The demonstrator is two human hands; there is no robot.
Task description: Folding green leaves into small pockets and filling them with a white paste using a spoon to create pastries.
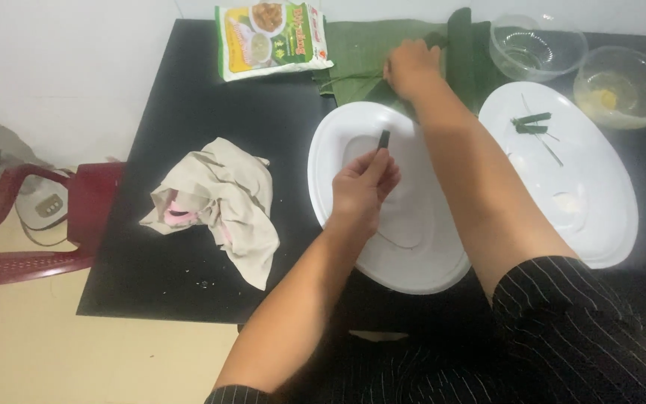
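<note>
Black table [188, 247], left grip [364, 185] pinching perhaps a leaf strip [383, 139], right grip [411, 69] unclear on leaves [360, 52]

Pretty plain room tbh: a black table [188, 247] pushed right up against a white wall [61, 67], its far edge meeting the wall and its near left corner hanging over a pale cream floor [76, 359]. Off the table's left edge there's a dark red plastic chair [16, 224], partly cut off by the frame. Light is soft and even, no hard shadows
</note>
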